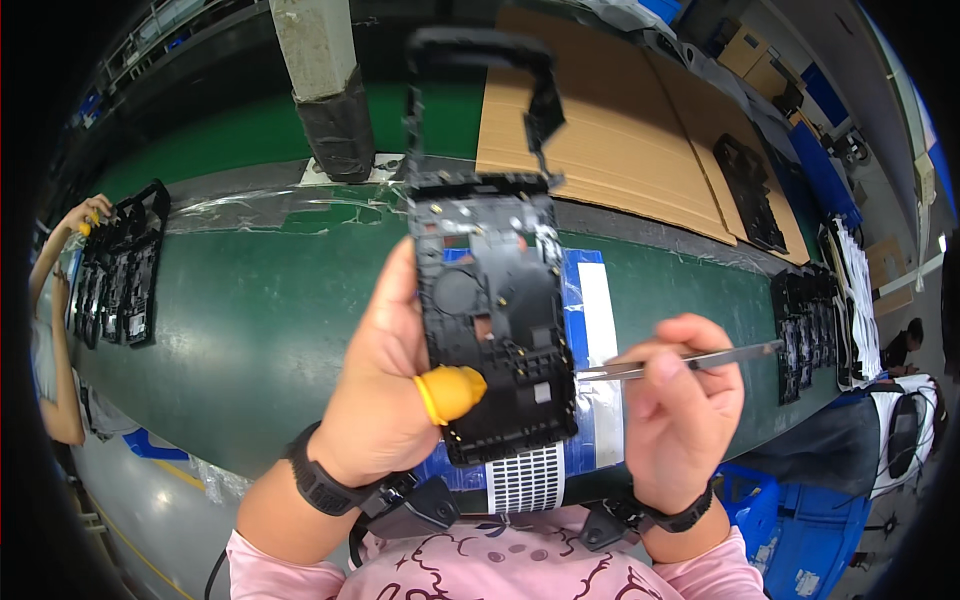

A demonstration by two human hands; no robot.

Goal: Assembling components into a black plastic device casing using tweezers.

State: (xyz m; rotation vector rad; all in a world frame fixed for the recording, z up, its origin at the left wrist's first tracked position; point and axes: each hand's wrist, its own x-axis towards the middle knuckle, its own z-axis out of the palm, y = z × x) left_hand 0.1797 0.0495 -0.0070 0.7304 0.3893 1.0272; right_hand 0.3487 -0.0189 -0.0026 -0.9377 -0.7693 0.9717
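My left hand (385, 370) is closed on a black plastic housing (515, 290), its thumb in a yellow finger cot (455, 393) lying over the lower left edge. The housing is upright, with an open loop-shaped frame at its far end, slightly blurred. In my right hand (680, 410) a pair of metal tweezers (690, 360) is pinched between thumb and fingers. Their tips point left, close to the housing's lower right edge; whether they touch it I cannot tell. Under the housing lies a blue pad (583, 290) with a white strip. A sheet of small dark rectangles (525, 482) hangs near my body.
Several similar black housings (125, 275) stand at the left, beside another person's hand (85, 215). More housings (805, 325) line the right side. One housing (750, 190) rests on cardboard (610, 130) beyond the green table (270, 330). A post (325, 90) rises at the back.
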